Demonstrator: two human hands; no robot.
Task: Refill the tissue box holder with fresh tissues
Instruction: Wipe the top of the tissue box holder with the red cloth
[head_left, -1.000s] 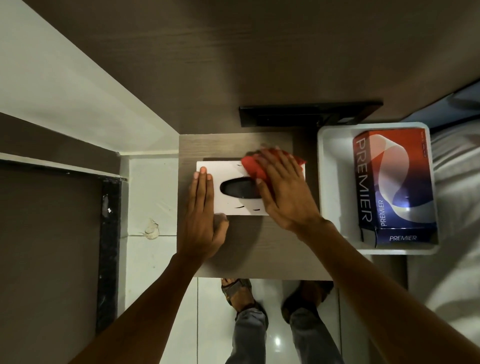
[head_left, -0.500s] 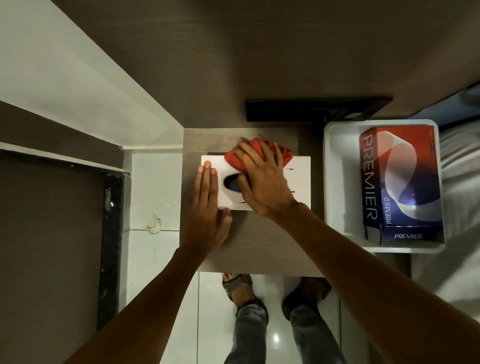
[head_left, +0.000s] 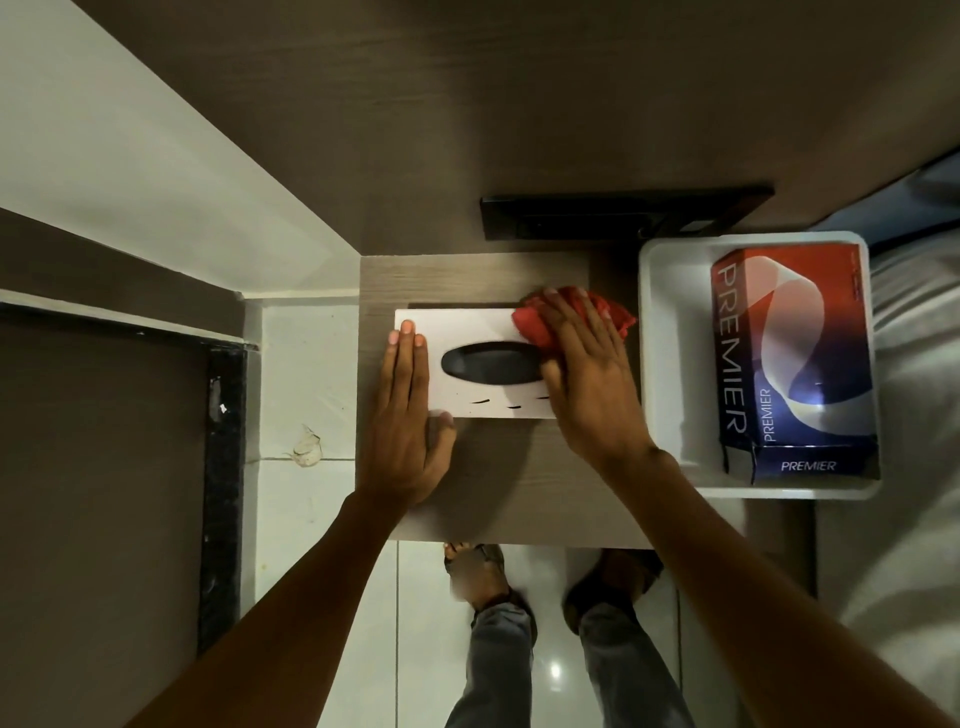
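A white tissue box holder (head_left: 467, 327) with a dark oval slot (head_left: 491, 365) lies flat on a small wooden table (head_left: 509, 483). My left hand (head_left: 408, 415) rests flat on the holder's left end, fingers together, thumb against its near edge. My right hand (head_left: 587, 379) presses a red cloth (head_left: 535, 325) onto the holder's right end, covering that corner. A red, white and blue PREMIER tissue box (head_left: 795, 364) lies in a white tray (head_left: 670, 364) to the right.
A dark panel (head_left: 613, 218) sits on the wooden wall behind the table. White bedding (head_left: 914, 415) lies right of the tray. My feet (head_left: 550, 577) stand on the white tiled floor below. A crumpled scrap (head_left: 306, 449) lies on the floor at left.
My right hand slid the red cloth left across the holder's top over the slot, then back to its right end. My left hand stayed on the left end.
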